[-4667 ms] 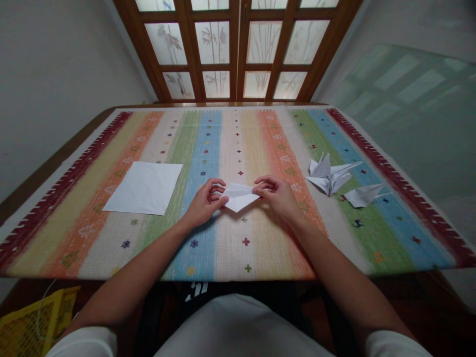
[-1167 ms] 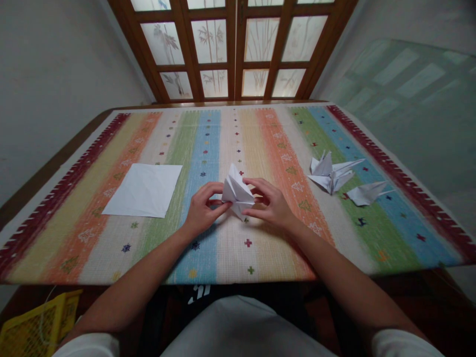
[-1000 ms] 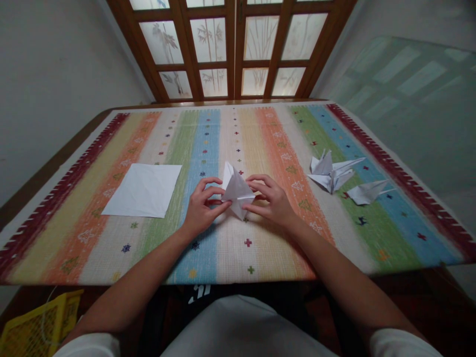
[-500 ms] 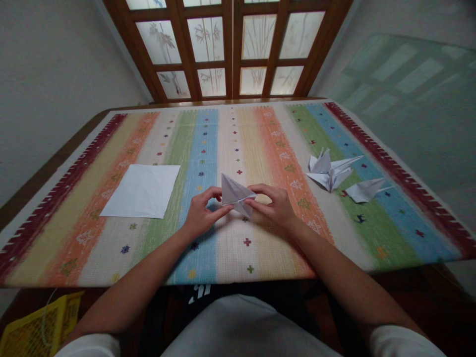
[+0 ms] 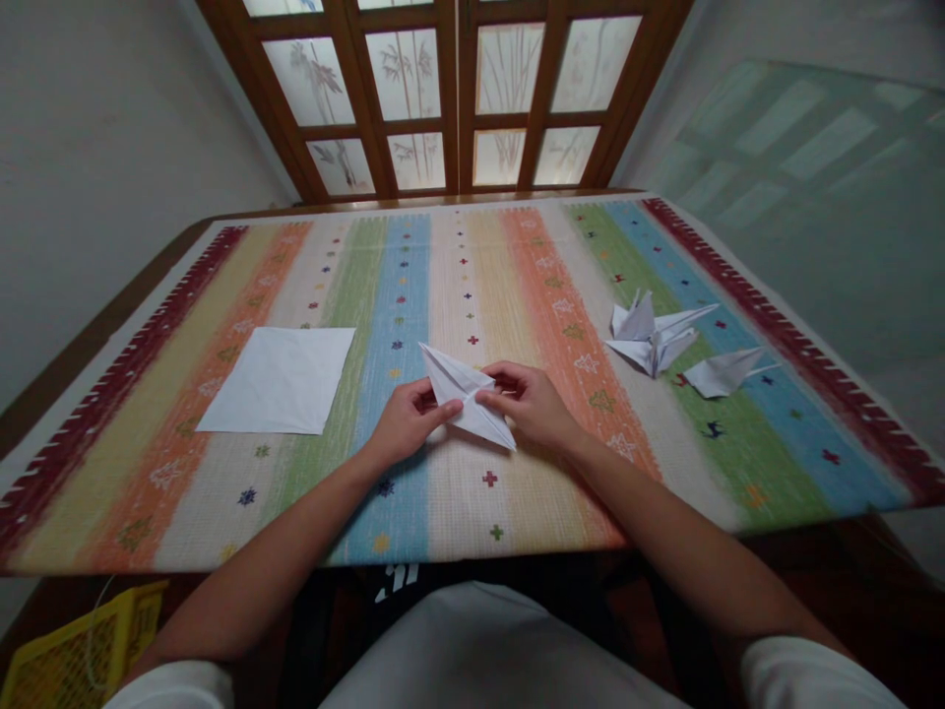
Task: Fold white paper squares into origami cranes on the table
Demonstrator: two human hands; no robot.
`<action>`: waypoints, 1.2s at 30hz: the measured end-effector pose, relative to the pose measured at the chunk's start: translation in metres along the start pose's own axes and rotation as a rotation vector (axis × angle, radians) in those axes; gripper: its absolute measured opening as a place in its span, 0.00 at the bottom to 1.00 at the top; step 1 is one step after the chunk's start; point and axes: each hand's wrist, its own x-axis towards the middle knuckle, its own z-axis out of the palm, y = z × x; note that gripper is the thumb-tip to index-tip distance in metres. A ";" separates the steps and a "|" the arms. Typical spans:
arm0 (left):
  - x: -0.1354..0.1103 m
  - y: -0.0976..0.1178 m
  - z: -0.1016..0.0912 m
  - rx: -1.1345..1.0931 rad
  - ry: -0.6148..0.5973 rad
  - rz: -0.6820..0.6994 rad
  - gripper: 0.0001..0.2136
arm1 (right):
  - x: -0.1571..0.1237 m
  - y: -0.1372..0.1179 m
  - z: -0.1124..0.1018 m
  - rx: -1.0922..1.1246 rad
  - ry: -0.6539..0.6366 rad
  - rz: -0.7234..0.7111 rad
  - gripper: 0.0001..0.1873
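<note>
A folded white paper piece [image 5: 467,402], long and pointed, lies almost flat between my hands, its tips toward the upper left and lower right. My left hand [image 5: 409,423] pinches its left side, and my right hand [image 5: 526,402] presses its fingers on the top from the right. Left of my hands lies a flat square white paper sheet [image 5: 279,380]. To the right rest a paper crane [image 5: 650,340] and a smaller folded paper bird [image 5: 724,373], neither touched by my hands.
The table is covered by a striped multicoloured cloth [image 5: 458,266] with a dark red border. A wooden door with frosted bamboo-patterned glass panes [image 5: 458,98] stands beyond the far edge. A yellow plastic crate [image 5: 89,650] sits on the floor at the lower left.
The paper piece has gone from a raised, upright shape to a flatter, longer form lying diagonally. My hands have moved closer together over it, and the view has tilted slightly.
</note>
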 end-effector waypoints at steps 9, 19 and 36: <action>-0.001 0.001 0.001 0.144 0.139 -0.011 0.16 | -0.004 -0.002 0.010 0.110 -0.088 0.080 0.21; -0.007 0.006 0.004 0.395 0.280 0.092 0.14 | 0.000 0.000 0.010 0.151 -0.100 0.125 0.19; 0.000 -0.001 0.006 0.087 0.126 -0.005 0.23 | 0.002 0.002 0.008 0.137 -0.076 0.236 0.20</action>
